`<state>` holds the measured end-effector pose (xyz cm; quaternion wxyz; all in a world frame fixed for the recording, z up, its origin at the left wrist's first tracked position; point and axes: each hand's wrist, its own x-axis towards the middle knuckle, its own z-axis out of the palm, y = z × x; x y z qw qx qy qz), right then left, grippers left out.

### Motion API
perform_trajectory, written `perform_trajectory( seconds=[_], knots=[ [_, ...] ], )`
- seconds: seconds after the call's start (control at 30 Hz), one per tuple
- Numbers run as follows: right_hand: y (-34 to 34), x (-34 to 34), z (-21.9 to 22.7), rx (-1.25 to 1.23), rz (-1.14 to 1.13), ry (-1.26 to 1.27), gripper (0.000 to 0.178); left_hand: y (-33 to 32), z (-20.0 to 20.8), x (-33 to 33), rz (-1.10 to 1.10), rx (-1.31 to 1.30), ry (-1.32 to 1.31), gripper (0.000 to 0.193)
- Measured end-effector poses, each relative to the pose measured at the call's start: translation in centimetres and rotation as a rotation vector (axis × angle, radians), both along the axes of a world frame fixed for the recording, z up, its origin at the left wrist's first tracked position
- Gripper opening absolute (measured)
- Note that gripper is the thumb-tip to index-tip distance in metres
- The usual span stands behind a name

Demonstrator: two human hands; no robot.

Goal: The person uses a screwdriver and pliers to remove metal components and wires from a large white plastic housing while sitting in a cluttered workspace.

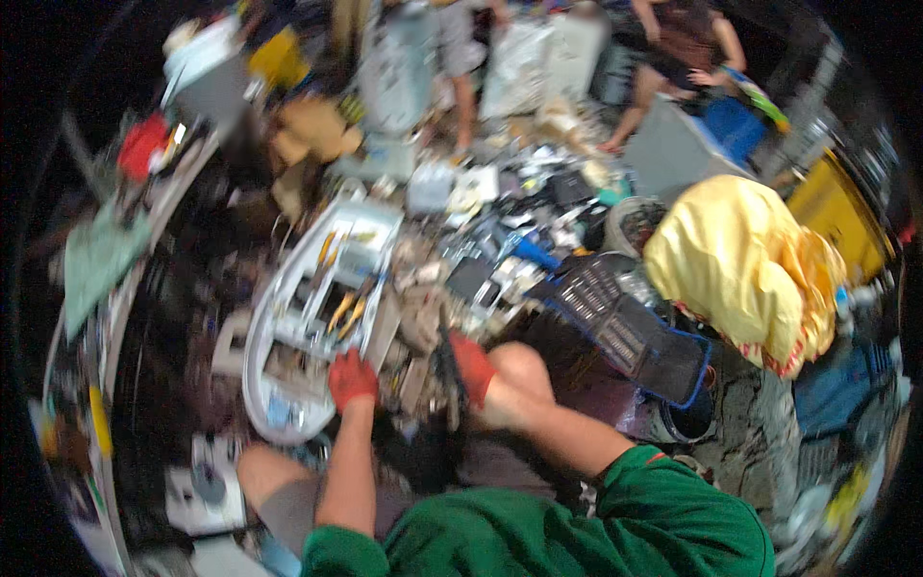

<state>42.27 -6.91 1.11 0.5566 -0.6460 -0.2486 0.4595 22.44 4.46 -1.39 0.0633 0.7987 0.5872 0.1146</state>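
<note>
Just beside your right knee [519, 368], your red-gloved right hand [471, 370] is wrapped around a dark, blurred bar [447, 363]. Your left hand [354, 382], also red-gloved, is at the right rim of a white tray [252, 365] holding yellow-handled tools [339, 311]; whether its fingers spread or pinch, I cannot tell.

Blur smears the long dark object [448, 370] at the right hand [473, 368], leaving its kind and how the fingers meet it unclear. The left hand [353, 381] is too blurred to show whether it grips anything. Many pieces in the heap of parts [524, 248] are too small to identify. The upper edge cuts off a co-worker [687, 43]; the lower edge crops the green shirt [538, 534].
</note>
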Motion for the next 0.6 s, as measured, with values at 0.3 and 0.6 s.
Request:
perform_trajectory(
  seconds=[0.3,0.6],
  knots=[
    [0.6,-1.8,3.4,-0.035,0.104,0.396,0.030,-0.4,0.5,-1.8,-0.005,0.049,0.014,0.034],
    [-0.8,0.3,3.1,-0.035,0.070,0.267,0.017,-1.6,2.0,-0.6,-0.021,-0.018,0.012,0.034]
  ],
)
